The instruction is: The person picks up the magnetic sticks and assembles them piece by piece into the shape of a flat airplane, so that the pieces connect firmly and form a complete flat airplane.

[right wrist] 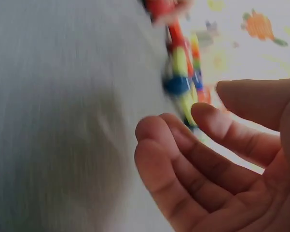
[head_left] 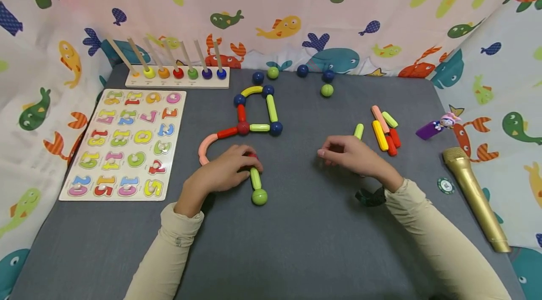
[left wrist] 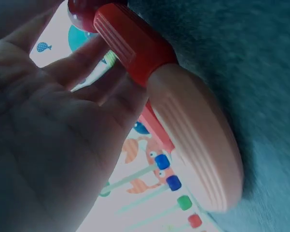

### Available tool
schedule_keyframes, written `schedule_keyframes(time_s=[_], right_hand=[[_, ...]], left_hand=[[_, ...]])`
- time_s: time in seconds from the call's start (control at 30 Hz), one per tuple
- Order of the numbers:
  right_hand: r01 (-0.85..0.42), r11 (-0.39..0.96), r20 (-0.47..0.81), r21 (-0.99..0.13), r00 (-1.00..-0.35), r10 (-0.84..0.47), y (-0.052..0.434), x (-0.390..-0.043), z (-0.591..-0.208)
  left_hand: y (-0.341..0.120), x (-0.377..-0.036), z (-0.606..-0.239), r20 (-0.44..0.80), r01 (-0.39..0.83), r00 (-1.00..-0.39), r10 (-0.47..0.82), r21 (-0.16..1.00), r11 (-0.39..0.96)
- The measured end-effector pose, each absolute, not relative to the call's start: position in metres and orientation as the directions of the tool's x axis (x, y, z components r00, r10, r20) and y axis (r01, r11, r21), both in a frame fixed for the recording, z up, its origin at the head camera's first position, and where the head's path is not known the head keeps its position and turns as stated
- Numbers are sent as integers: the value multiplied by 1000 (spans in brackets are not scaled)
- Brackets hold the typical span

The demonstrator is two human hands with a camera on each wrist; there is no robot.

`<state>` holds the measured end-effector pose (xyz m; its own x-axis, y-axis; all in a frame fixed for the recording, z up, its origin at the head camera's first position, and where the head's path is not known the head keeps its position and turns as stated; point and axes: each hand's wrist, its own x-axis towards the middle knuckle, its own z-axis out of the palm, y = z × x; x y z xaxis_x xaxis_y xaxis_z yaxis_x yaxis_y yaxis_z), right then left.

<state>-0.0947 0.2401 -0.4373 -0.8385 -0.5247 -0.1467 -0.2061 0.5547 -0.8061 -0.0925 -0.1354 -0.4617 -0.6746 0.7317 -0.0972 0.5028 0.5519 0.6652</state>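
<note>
**Left hand [head_left: 222, 168] on rod-and-ball chain [head_left: 243, 128], right hand [head_left: 351, 156] holding nothing**

Clock is head view, 12 = far edge, read from the hand named.

Chain lies on the gray table [head_left: 296, 243], partly under the left hand. From that hand: closed loop [head_left: 272, 108] at 1, peach arc [head_left: 206, 147] at 11, lime ball [head_left: 259, 197] at 4. Left fingers curled round the chain near a red ball [left wrist: 81, 15] — exact contact points hidden.

Right hand is at left's 3 o'clock, fingers loosely bent, thumb apart from the fingertips, no load. From it: loose lime rod [head_left: 359, 130] just beyond, between 12 and 1; rod pile [head_left: 380, 135] at 2; loose balls [head_left: 302, 71] at 10 to 11.

Handling, my read: light, stiff plastic, smooth, not fragile. Joints look like the weak spot — probably magnetic, so expect swivel or pop-off if lifted by one end. Ribbed rod sides should grip better than the slick balls. Pinch rods mid-length, brace the neighboring ball, slide rather than lift.
</note>
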Motion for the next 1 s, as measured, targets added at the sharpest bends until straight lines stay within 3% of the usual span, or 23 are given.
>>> schedule_keyframes(time_s=[0.2, 0.3, 0.43, 0.6, 0.77, 0.87, 1.0], right_hand=[[-222, 719, -91, -659, -925, -368, 291, -85, -430], [-226, 782, -83, -581, -939, -333, 310, -81, -432], [-208, 810, -147, -548, -929, -338, 328, -77, -437], [-148, 782, -219, -605, -914, -342, 336, -73, -443], [-16, 781, -334, -625, -898, -286, 333, -67, -444], [27, 762, -382, -647, -876, -293, 330, -61, -443], [-6, 723, -382, -691, -846, -372, 327, -51, -443]], left_hand=[[-146, -69, -451, -7, 441, -788, 616, 693, 571], [-150, -55, -447, 24, 418, -809, 588, 727, 545], [-152, -44, -450, -15, 395, -781, 624, 762, 513], [-145, -42, -459, -122, 376, -721, 682, 759, 532], [-135, -44, -463, -248, 355, -674, 696, 718, 599], [-130, -43, -462, -299, 344, -673, 677, 684, 643], [-125, -41, -462, -312, 338, -683, 661, 667, 664]])
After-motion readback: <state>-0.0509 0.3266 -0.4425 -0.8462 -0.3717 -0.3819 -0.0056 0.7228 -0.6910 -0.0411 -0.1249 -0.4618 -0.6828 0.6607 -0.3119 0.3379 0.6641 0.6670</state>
